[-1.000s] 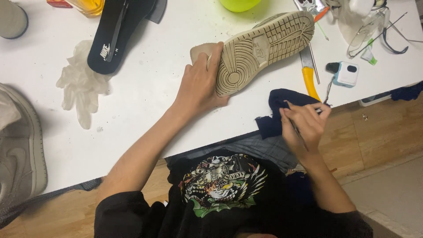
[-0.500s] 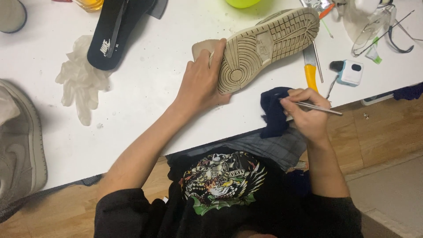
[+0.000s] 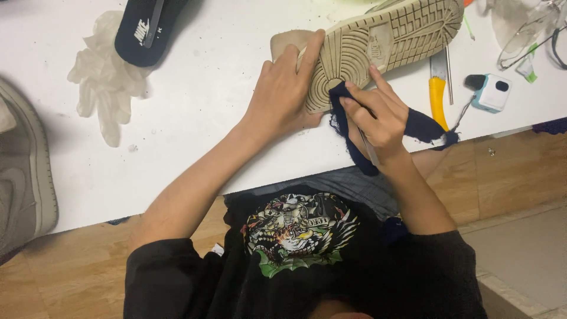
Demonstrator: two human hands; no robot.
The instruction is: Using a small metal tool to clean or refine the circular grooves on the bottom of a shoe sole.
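Observation:
A tan sneaker [image 3: 390,41] lies on its side on the white table [image 3: 195,118], its ridged sole turned toward me. My left hand [image 3: 286,88] grips the shoe at its heel end, fingers over the sole's edge. My right hand [image 3: 375,115] holds a dark blue cloth [image 3: 422,127] and a thin metal tool, and presses the cloth against the heel part of the sole. The tool's shaft sticks out below the hand.
A translucent glove [image 3: 103,82] and a black insole [image 3: 144,26] lie at the left. Another grey shoe [image 3: 23,177] sits at the far left edge. A yellow-handled cutter [image 3: 438,94], a small white-and-blue device [image 3: 491,93] and clear glasses [image 3: 525,29] lie at the right.
My right hand rose from beyond the table's front edge to the sole, carrying the blue cloth and tool. The left hand kept its hold on the shoe.

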